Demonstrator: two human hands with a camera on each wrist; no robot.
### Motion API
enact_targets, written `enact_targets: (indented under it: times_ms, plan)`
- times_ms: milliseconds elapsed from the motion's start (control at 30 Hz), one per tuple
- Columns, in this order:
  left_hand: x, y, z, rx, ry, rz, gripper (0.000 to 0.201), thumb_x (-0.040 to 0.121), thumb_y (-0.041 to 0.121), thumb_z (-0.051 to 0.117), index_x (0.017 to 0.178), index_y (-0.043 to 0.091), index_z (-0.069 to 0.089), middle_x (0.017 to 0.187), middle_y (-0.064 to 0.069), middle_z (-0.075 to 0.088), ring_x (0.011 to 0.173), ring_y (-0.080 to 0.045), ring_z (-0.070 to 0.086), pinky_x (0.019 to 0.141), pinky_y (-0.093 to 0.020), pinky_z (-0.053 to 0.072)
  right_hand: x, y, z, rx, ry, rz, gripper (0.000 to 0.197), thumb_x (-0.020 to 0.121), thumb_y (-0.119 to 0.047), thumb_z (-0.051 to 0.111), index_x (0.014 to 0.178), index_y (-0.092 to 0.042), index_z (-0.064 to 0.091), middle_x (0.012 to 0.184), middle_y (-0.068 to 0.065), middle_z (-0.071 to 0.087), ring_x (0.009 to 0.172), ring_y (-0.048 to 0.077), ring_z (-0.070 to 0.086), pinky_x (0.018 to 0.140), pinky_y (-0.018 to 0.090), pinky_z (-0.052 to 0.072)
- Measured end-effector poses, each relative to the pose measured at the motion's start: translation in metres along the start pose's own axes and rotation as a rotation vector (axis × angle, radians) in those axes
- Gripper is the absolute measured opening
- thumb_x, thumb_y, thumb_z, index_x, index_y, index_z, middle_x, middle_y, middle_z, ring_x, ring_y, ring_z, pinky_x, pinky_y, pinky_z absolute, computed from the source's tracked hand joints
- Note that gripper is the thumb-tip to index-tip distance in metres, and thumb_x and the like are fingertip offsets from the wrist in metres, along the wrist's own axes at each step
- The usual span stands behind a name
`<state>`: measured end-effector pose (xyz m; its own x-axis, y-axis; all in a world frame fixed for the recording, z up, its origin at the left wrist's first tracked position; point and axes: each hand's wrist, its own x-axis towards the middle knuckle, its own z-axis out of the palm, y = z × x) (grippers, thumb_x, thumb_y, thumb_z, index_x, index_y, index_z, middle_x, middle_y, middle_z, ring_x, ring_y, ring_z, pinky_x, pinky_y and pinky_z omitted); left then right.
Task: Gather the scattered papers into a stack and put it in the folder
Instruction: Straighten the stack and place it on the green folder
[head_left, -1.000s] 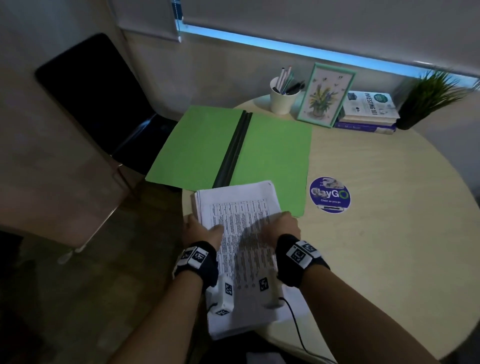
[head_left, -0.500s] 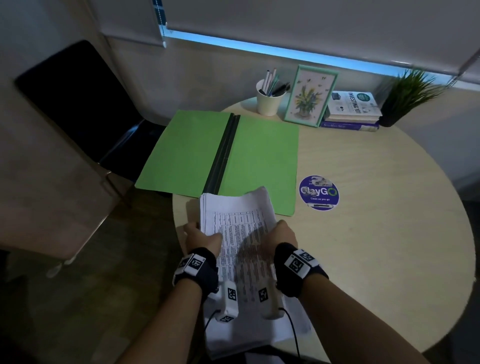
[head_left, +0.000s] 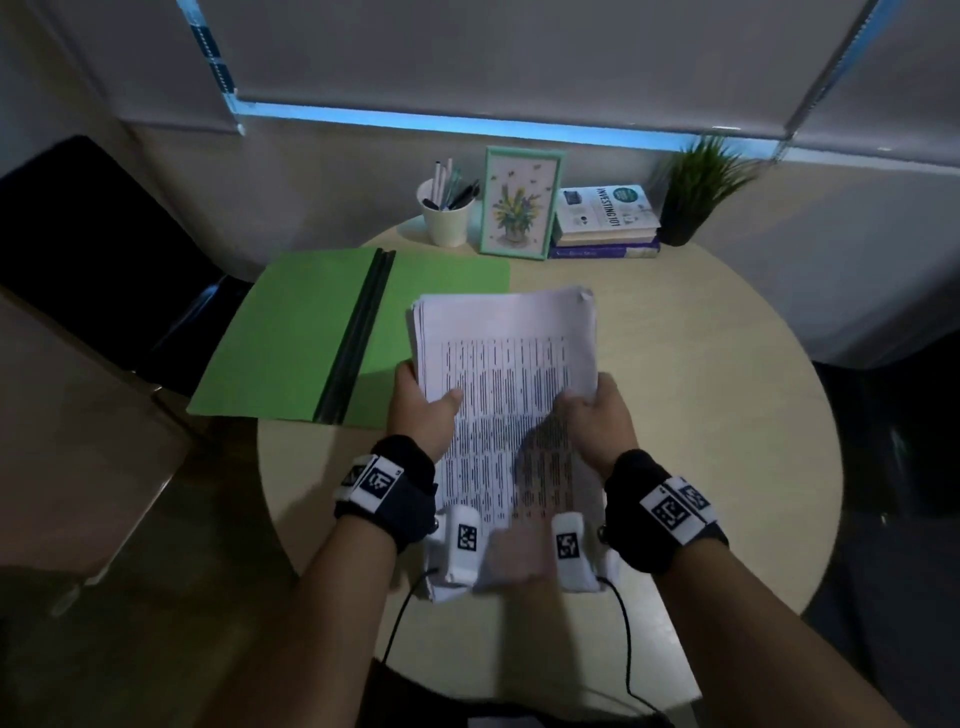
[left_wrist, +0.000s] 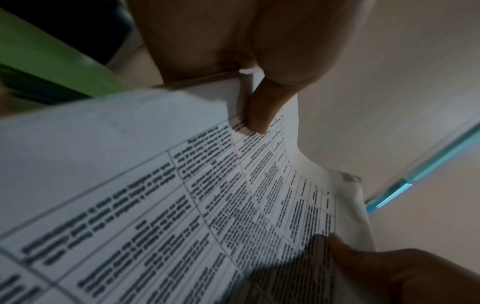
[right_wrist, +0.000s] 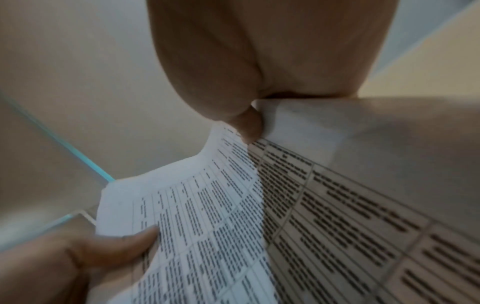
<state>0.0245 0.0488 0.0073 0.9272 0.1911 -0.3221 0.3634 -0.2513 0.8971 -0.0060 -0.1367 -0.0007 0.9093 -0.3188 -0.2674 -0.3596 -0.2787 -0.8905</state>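
Round table (head_left: 701, 415); open green folder (head_left: 291, 343); left hand (head_left: 423, 410), right hand (head_left: 597, 415) grip paper stack (head_left: 506, 364) edges.

the folder (head_left: 291, 338) was seen in bright green, with a black strip down its spine. the stack of papers (head_left: 506, 374) was white, printed with a grid of black text in rows. the table (head_left: 701, 415) was pale beige. a mint-green frame (head_left: 521, 202) was set round a picture of yellow flowers. the cup (head_left: 447, 218) was cream, the plant (head_left: 698, 176) dark green, and the wristbands (head_left: 387, 483) black with white square-patterned tags.
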Motion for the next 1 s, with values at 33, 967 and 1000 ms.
enact_targets:
  times_ms: [33,967,1000]
  plan:
    - [-0.003,0.018,0.012,-0.01,-0.012,0.061,0.042,0.093,0.01,0.058,0.131,0.011,0.04,0.129,-0.003,0.056,0.115,-0.024,0.054,0.098,-0.035,0.041,0.001,-0.008,-0.015,0.036,0.025,-0.054,0.017,0.097,-0.015,0.047,0.112,-0.009,0.043,0.091,0.006,0.055,0.07,0.019,0.053,0.055,0.029,0.043]
    - [-0.051,0.066,0.149,0.074,-0.082,0.343,0.037,0.094,0.022,0.058,0.129,0.011,0.052,0.11,0.0,0.065,0.104,-0.02,0.062,0.086,-0.026,0.045,0.02,0.067,-0.184,0.255,0.115,-0.297,0.031,0.095,-0.001,0.051,0.124,-0.013,0.049,0.111,-0.005,0.062,0.106,0.01,0.058,0.089,0.02,0.05]
    - [-0.051,0.055,0.15,0.146,-0.101,0.314,0.036,0.095,0.025,0.057,0.127,0.01,0.053,0.106,0.001,0.065,0.102,-0.022,0.063,0.083,-0.024,0.045,0.019,0.077,-0.18,0.208,0.106,-0.277,0.034,0.095,-0.002,0.052,0.127,-0.013,0.049,0.114,-0.004,0.062,0.11,0.013,0.057,0.092,0.023,0.048]
